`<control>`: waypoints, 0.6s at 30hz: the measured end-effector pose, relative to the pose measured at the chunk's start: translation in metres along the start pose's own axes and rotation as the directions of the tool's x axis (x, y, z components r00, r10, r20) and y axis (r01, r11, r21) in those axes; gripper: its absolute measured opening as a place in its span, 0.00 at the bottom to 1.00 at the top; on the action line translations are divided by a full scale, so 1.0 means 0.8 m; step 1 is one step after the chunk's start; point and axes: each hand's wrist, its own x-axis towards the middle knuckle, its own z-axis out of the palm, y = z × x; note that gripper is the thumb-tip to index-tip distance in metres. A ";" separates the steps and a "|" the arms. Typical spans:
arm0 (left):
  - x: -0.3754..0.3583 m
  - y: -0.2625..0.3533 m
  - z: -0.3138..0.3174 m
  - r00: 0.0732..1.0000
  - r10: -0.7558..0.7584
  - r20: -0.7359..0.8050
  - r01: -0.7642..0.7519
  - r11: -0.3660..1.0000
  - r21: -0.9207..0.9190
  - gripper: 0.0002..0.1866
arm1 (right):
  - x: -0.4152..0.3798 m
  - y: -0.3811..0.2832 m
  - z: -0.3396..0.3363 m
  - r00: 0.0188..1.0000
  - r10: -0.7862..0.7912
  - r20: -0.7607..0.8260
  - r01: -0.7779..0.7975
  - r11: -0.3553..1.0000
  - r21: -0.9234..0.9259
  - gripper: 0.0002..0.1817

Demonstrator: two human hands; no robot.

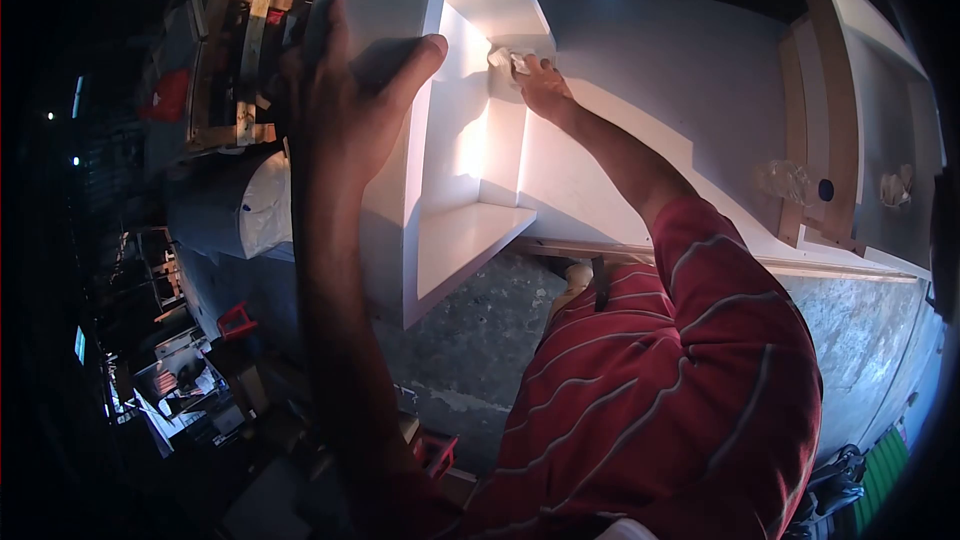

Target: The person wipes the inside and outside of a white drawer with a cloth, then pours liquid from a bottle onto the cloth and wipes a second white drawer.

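Note:
A white box-shaped cabinet frame [425, 180] stands before me, its inside lit brightly. My left hand [350, 110] lies spread on the outer face of its left panel, fingers stretched out, with the thumb at the front edge. Inside the frame, my right hand [545, 90] is closed on a crumpled whitish cloth [506, 64]. That cloth presses against the inner corner, where the panels meet.
A wide white board [650, 50] extends to the right, with a wood-edged frame [835, 120] and clear crumpled plastic [785, 180] at its far end. Red stools [236, 321] stand on the floor at lower left. Stacked wood pieces [245, 60] are at upper left.

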 end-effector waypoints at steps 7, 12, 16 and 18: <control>0.000 0.000 -0.001 0.998 0.060 -0.031 -0.060 0.998 0.002 0.51 | -0.150 -0.075 0.014 0.742 -0.669 0.029 0.636 0.717 0.286 0.15; -0.001 0.001 0.000 0.997 0.067 -0.033 -0.066 0.998 0.016 0.52 | -0.058 -0.034 0.000 0.900 -0.434 -0.044 0.435 0.900 0.019 0.23; 0.001 0.001 -0.001 0.999 0.049 -0.017 -0.049 0.999 -0.018 0.52 | 0.021 0.010 -0.006 0.988 -0.068 -0.136 0.043 0.984 -0.174 0.15; -0.001 0.002 -0.002 0.999 0.052 -0.010 -0.053 0.998 -0.039 0.52 | 0.011 -0.005 -0.003 0.997 -0.047 -0.061 0.039 0.990 -0.134 0.14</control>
